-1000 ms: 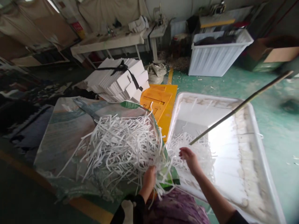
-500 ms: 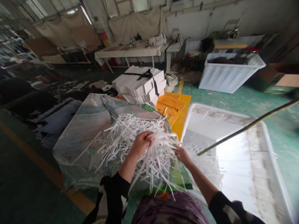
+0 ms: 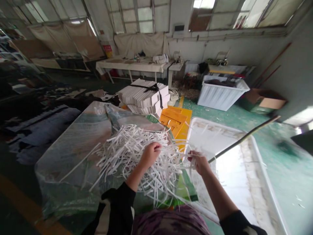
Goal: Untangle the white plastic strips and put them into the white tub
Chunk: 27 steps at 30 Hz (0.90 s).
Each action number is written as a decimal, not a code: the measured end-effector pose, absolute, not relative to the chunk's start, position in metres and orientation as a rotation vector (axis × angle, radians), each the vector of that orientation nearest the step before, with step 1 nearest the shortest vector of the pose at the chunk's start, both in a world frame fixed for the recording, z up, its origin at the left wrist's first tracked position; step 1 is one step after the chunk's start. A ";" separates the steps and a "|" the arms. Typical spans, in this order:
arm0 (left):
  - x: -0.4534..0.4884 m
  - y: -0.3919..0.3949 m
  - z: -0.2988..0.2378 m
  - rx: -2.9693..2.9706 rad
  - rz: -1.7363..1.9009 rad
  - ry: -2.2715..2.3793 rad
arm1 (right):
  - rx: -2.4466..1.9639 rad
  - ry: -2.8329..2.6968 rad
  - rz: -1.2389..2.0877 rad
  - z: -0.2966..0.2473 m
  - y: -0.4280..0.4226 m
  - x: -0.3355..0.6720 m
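A heap of white paper strips (image 3: 127,150) lies on a large clear plastic bag (image 3: 73,143) in front of me. My left hand (image 3: 151,154) is closed around a bunch of these strips near the heap's right side. My right hand (image 3: 199,161) pinches the other end of the same bunch, which stretches between both hands above the left rim of a big white plastic tub (image 3: 266,182). More strips lie inside the tub below my right hand. A thin dark rod (image 3: 244,138) slants across the tub.
An orange plastic piece (image 3: 174,119) sits between bag and tub. A tied bundle of white sheets (image 3: 144,94) stands behind it. A white crate (image 3: 221,93), a long table (image 3: 132,65) and a cardboard box (image 3: 265,99) line the back; the green floor (image 3: 281,153) spreads to the right.
My left hand rose from the heap's near edge onto its top and grabbed strips. Both hands have lifted the bunch toward the tub. The view has tilted upward.
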<state>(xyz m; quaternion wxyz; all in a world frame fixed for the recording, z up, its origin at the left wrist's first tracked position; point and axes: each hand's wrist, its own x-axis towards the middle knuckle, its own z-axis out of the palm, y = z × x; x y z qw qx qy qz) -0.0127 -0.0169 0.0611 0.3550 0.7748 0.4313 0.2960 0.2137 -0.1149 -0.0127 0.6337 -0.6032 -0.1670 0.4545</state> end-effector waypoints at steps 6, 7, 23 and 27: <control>-0.009 -0.011 0.057 1.827 0.812 1.060 | -1.376 -0.716 1.264 0.015 -0.137 0.231; -0.002 -0.014 0.056 1.803 0.777 1.025 | -1.344 -0.800 1.263 0.025 -0.136 0.230; 0.083 -0.007 0.104 1.542 0.760 0.673 | -1.530 -0.776 0.808 0.107 -0.134 0.304; 0.096 -0.003 0.118 1.601 0.860 0.707 | -1.670 -0.500 0.726 0.069 -0.165 0.333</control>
